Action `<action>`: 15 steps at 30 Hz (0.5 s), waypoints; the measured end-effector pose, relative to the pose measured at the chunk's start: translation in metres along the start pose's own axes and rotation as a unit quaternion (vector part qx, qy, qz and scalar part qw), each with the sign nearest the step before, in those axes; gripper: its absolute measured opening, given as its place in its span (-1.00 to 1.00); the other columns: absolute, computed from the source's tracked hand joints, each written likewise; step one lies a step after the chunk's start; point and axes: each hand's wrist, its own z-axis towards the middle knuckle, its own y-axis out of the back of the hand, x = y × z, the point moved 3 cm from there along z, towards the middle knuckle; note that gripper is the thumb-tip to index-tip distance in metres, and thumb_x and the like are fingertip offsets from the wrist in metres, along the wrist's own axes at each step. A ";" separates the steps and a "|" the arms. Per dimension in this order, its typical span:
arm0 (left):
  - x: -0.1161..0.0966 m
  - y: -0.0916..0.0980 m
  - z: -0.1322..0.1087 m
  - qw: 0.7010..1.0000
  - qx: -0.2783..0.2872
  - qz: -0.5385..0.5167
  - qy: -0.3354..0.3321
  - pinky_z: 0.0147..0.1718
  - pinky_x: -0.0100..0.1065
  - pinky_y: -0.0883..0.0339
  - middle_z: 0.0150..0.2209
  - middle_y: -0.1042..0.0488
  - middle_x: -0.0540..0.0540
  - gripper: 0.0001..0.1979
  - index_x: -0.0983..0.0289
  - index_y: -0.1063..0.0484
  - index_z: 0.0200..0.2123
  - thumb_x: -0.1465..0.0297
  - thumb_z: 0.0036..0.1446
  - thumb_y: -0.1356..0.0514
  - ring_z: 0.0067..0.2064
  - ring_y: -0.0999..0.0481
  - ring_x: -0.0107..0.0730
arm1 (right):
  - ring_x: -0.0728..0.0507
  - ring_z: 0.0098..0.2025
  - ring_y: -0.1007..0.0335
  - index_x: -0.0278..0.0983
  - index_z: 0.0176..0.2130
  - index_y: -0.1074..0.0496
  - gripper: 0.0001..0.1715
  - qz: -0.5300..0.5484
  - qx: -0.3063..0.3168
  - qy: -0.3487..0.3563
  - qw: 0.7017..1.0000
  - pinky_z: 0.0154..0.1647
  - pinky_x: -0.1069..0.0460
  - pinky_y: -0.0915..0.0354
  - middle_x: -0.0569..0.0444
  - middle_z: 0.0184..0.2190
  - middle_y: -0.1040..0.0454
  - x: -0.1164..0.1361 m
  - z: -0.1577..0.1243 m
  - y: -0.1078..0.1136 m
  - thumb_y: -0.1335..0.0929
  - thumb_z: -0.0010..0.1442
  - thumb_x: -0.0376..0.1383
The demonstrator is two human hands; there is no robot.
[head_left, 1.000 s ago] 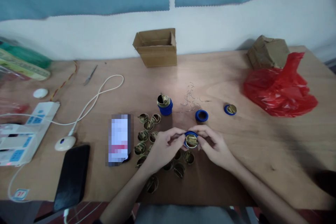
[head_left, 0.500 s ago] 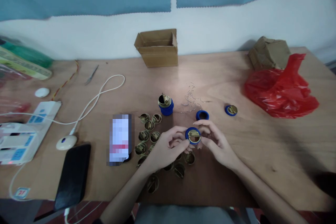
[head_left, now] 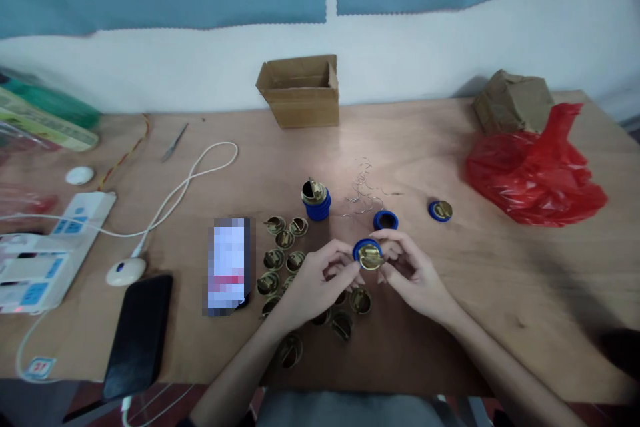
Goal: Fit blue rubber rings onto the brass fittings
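Note:
My left hand [head_left: 313, 283] and my right hand [head_left: 415, 277] meet over the middle of the wooden table [head_left: 500, 293], both pinching one blue ring with a brass insert [head_left: 369, 255]. Several loose brass inserts [head_left: 280, 260] lie under and to the left of my left hand. Behind them stands a stack of blue rings topped with a brass part [head_left: 315, 201]. An empty blue ring [head_left: 385, 219] sits just beyond my right fingers, and another filled blue ring [head_left: 439, 210] lies further right. Thin wire springs [head_left: 363, 187] are scattered behind the rings.
An open cardboard box [head_left: 299, 90] stands at the back wall. A red plastic bag [head_left: 533, 173] and a brown paper package [head_left: 513, 101] are at the right. Two phones [head_left: 227, 265] [head_left: 139, 337], a white cable [head_left: 190, 180], power strips [head_left: 45, 253] and scissors [head_left: 173, 142] lie at the left.
Both hands have lifted the blue ring with its brass insert a little up and away from me and turned it between the fingers. Nothing else on the table has moved.

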 end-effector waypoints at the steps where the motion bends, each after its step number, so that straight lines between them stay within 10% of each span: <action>1: 0.001 0.000 0.000 1.000 0.004 0.009 -0.003 -0.34 -0.40 -0.48 -0.39 -0.58 0.03 -0.89 0.27 -0.45 -0.18 0.37 0.30 -0.19 -0.35 -0.60 -0.42 | -0.06 -0.30 -0.40 -0.09 0.12 -0.30 -0.67 0.002 -0.002 -0.001 1.000 -0.38 0.04 -0.36 0.09 -0.24 -0.46 0.000 0.000 0.000 -0.32 0.39 -0.29; 15: 0.003 -0.002 -0.001 1.000 0.017 0.012 -0.020 -0.30 -0.40 -0.50 -0.34 -0.63 0.07 -0.83 0.29 -0.46 -0.17 0.34 0.37 -0.12 -0.32 -0.60 -0.43 | -0.03 -0.36 -0.45 -0.09 0.10 -0.36 -0.73 0.023 0.004 -0.041 0.999 -0.31 0.04 -0.46 0.10 -0.23 -0.54 0.002 0.003 -0.001 -0.29 0.42 -0.23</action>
